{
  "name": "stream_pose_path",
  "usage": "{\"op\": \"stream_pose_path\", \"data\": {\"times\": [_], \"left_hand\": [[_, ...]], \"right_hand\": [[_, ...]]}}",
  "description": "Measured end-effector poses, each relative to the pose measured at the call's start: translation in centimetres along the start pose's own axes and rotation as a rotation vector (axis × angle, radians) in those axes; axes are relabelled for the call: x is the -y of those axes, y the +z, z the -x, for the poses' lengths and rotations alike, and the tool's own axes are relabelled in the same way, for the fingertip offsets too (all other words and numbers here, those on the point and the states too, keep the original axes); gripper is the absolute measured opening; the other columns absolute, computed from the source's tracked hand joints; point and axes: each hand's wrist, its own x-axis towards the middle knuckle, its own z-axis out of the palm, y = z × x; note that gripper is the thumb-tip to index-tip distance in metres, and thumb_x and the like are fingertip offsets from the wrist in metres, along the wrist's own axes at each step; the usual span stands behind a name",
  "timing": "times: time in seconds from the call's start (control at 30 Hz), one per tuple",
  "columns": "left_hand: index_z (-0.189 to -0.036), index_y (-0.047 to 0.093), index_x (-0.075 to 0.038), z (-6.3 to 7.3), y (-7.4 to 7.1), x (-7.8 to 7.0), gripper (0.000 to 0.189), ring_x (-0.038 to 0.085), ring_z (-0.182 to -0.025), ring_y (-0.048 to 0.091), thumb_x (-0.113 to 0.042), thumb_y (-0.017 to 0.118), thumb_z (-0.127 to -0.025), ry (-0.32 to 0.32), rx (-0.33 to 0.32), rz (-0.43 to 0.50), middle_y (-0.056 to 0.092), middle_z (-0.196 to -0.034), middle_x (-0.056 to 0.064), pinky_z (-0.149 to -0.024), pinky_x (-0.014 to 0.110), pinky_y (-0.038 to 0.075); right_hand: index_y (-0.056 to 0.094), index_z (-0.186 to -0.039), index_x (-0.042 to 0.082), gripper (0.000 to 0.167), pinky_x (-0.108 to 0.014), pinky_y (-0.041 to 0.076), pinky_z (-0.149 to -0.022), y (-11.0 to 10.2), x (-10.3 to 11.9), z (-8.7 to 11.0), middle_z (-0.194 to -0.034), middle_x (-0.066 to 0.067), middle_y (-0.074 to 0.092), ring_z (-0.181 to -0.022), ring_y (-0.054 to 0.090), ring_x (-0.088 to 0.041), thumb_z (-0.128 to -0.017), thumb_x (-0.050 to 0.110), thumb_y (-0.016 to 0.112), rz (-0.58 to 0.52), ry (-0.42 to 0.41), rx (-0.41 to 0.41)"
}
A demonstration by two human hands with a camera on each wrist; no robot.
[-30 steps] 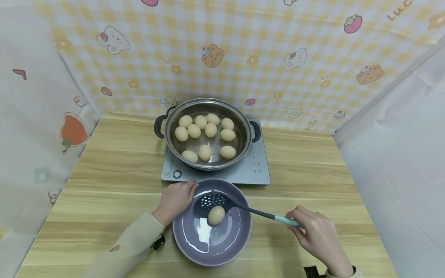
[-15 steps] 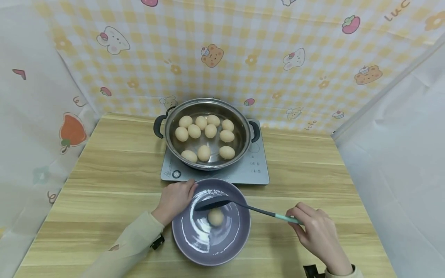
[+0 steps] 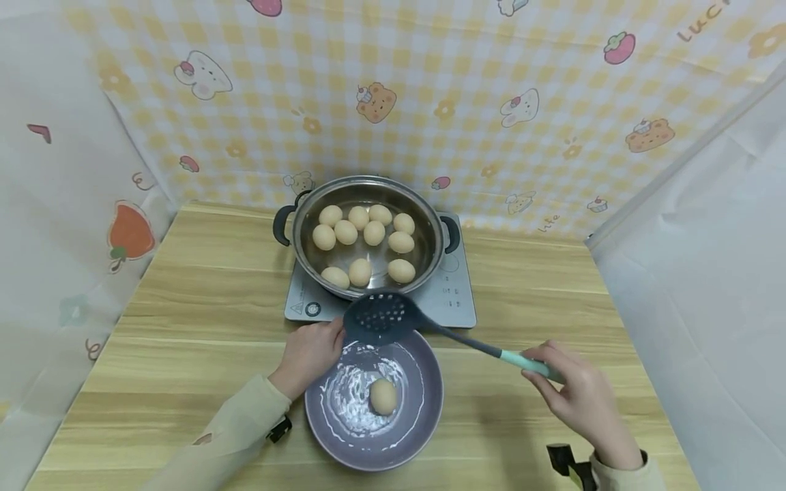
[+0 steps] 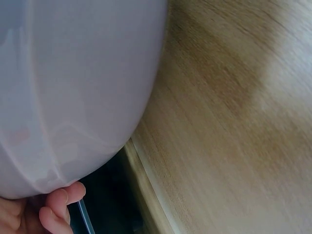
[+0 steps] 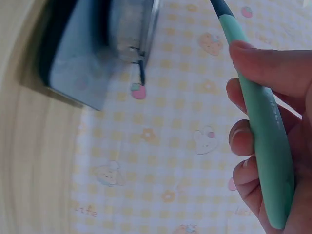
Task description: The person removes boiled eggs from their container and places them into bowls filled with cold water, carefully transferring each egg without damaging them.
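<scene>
My right hand [image 3: 580,395] grips the mint-green handle [image 5: 265,131] of a dark slotted spoon [image 3: 382,315]. The spoon's perforated head holds nothing and hangs over the far rim of a purple bowl [image 3: 424,423], near the pot. One egg [image 3: 383,397] lies in that bowl. At the bowl's far left rim, my left hand [image 3: 312,354] holds on, with its fingers [image 4: 57,207] curled at the edge in the left wrist view. Several eggs [image 3: 402,271] sit in water inside a steel pot [image 3: 437,204] behind the bowl.
Under the pot is a grey induction cooktop [image 3: 457,307], right behind the bowl. The pot has black side handles [image 3: 281,225]. A yellow checked cloth [image 3: 454,61] hangs behind the wooden table [image 3: 202,293], with white sheets at both sides.
The slotted spoon has come off the egg and risen from inside the bowl toward the pot. My right hand has shifted slightly right. My left hand stays at the rim.
</scene>
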Motion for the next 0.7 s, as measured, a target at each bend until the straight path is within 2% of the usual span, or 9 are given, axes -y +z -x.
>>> {"op": "stream_pose_path", "data": {"times": [0.13,0.23,0.33,0.5,0.7], "left_hand": [[-0.069,0.05,-0.013,0.0,0.1,0.0,0.023,0.02,-0.04,0.044,-0.024,0.057,-0.088,-0.013,0.003,0.006,0.045,-0.048,0.0,-0.036,0.031,0.028],[-0.066,0.046,-0.014,0.1,0.0,0.0,0.027,0.022,-0.04,0.045,-0.024,0.057,-0.088,-0.019,0.005,0.007,0.045,-0.048,0.001,-0.037,0.032,0.029],[-0.066,0.044,-0.014,0.1,-0.1,0.0,0.027,0.022,-0.04,0.045,-0.024,0.057,-0.089,-0.019,0.006,0.004,0.043,-0.047,0.001,-0.037,0.032,0.028],[-0.067,0.045,-0.014,0.2,-0.1,-0.1,0.027,0.02,-0.039,0.042,-0.024,0.056,-0.089,-0.017,0.004,0.011,0.04,-0.046,-0.001,-0.036,0.03,0.027],[-0.067,0.045,-0.013,0.2,-0.2,-0.2,0.026,0.02,-0.038,0.041,-0.023,0.057,-0.088,-0.005,-0.021,0.017,0.039,-0.045,0.0,-0.036,0.03,0.027]], "right_hand": [[0.064,-0.09,0.011,0.022,-0.014,0.036,-0.045,-0.4,-0.2,-1.5,-0.075,0.007,0.058,-0.055,0.047,0.001,-0.071,0.008,0.075,0.074,0.044,0.004],[0.064,-0.092,0.01,0.021,-0.014,0.029,-0.04,0.1,-0.4,-2.8,-0.073,0.005,0.057,-0.05,0.041,0.001,-0.073,0.012,0.073,0.167,0.051,-0.015],[0.064,-0.092,0.009,0.021,-0.017,0.026,-0.036,1.4,-0.5,-4.3,-0.073,0.002,0.057,-0.045,0.041,-0.003,-0.073,0.014,0.072,0.24,0.048,-0.059],[0.065,-0.088,0.007,0.017,-0.023,0.03,-0.037,4.1,-0.7,-6.5,-0.072,-0.001,0.057,-0.045,0.047,-0.01,-0.073,0.01,0.072,0.289,0.04,-0.14],[0.066,-0.086,0.009,0.014,-0.024,0.028,-0.037,6.1,-0.5,-7.9,-0.071,-0.001,0.055,-0.045,0.045,-0.011,-0.074,0.008,0.072,0.323,0.034,-0.176]]}}
